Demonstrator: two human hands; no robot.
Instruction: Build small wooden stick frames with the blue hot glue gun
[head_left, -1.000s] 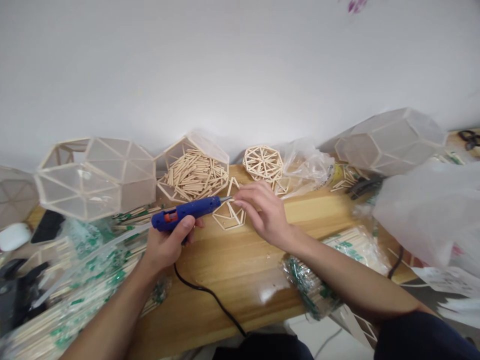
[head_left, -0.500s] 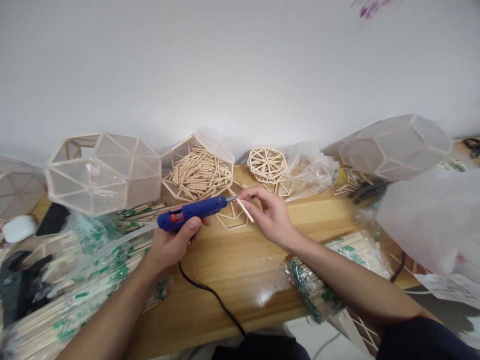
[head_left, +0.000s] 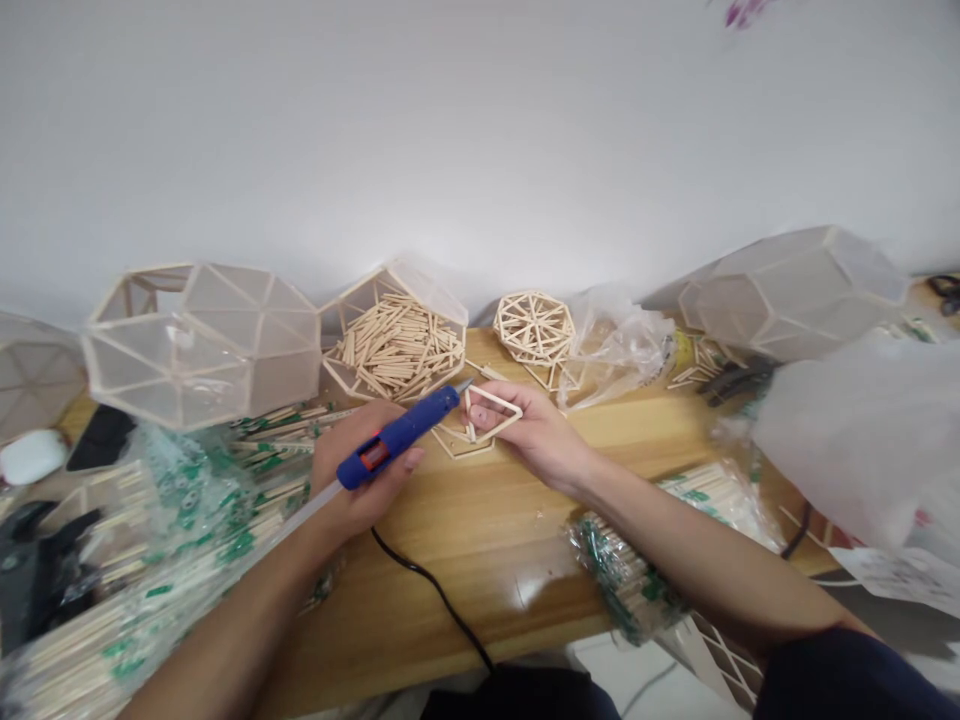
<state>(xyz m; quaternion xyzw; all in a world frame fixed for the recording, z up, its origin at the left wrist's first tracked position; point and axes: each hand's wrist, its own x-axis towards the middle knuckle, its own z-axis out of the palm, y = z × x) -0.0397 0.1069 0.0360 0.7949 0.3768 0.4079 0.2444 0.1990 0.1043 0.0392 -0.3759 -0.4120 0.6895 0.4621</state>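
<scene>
My left hand (head_left: 358,468) is closed round a blue glue gun (head_left: 401,435) whose metal tip points up and right towards a small frame of thin wooden sticks (head_left: 491,407). My right hand (head_left: 534,437) pinches that small stick frame and holds it tilted just above the wooden table (head_left: 480,540). A flat stick frame (head_left: 457,440) lies on the table under both. The gun's black cord (head_left: 431,590) runs back towards me.
A faceted translucent shell full of short sticks (head_left: 397,345) stands behind the hands. Larger faceted shells sit at the left (head_left: 202,345) and right (head_left: 795,290). Bagged stick bundles lie at left (head_left: 150,560) and right (head_left: 637,580). A round stick lattice (head_left: 534,327) and plastic bags are at the back.
My right hand has swapped the single stick for a small stick frame, lifted at the gun's tip. The glue gun has tilted so its nozzle points upward.
</scene>
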